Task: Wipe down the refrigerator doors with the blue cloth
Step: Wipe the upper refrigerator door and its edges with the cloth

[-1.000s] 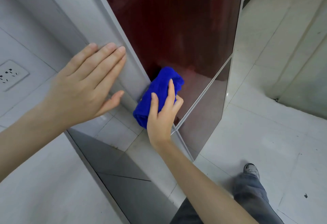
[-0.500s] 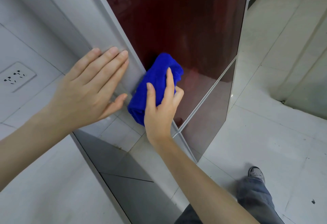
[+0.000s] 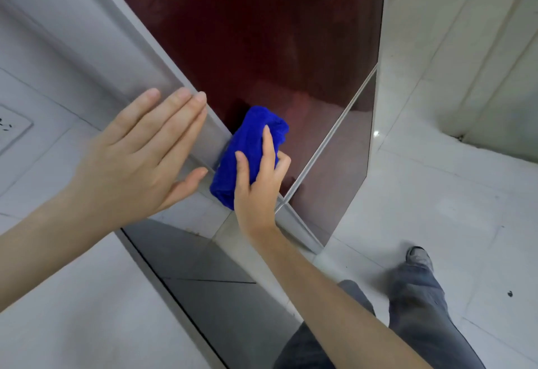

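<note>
The refrigerator's upper door point(image 3: 276, 33) is glossy dark red, and a silver seam separates it from the lower door point(image 3: 343, 170). A bunched blue cloth point(image 3: 250, 135) lies against the upper door's lower left corner, at the edge of the grey side panel point(image 3: 139, 57). My right hand point(image 3: 256, 191) holds the cloth against the door. Its thumb and forefinger lie over the cloth and the other fingers curl round the cloth's right side. My left hand point(image 3: 136, 153) rests flat on the grey side panel with straight fingers, just left of the cloth.
A white tiled wall with a socket plate point(image 3: 11, 127) runs along the left. Pale floor tiles point(image 3: 436, 194) spread to the right of the refrigerator. My leg in grey trousers and a shoe point(image 3: 419, 258) stand on the floor at the lower right.
My right hand slid the cloth a little up the door's left edge, then back down towards the seam. My left hand stayed flat on the side panel.
</note>
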